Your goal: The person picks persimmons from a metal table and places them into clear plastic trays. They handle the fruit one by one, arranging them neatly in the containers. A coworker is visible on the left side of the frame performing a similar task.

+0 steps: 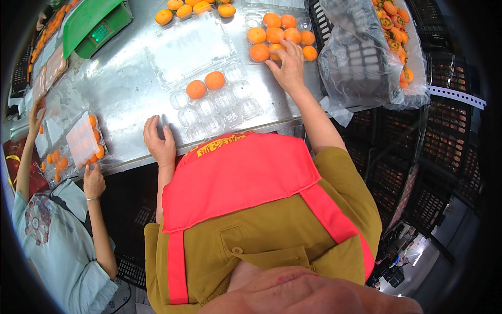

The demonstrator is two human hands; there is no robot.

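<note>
In front of me on the metal table (121, 90) lies a transparent plastic fruit tray (223, 108) with its lid (188, 49) folded back. Two orange persimmons (196, 89) sit in its far row of cups. My left hand (159, 139) rests near the table's front edge, left of this tray, fingers apart and holding nothing. Up and to the right, my right hand (288, 64) reaches over a second tray (255, 17) filled with several persimmons (273, 34). Its thumb and fingers are around a near-row persimmon (277, 52); whether they grip it is unclear.
A black crate lined with plastic film (361, 59) holds persimmons (396, 35) at right. More persimmons (184, 11) sit at the far edge. A green scale (96, 27) stands far left. Beside me, a co-worker's hand (94, 180) touches a packed tray (84, 139). Stacked crates (443, 137) stand right.
</note>
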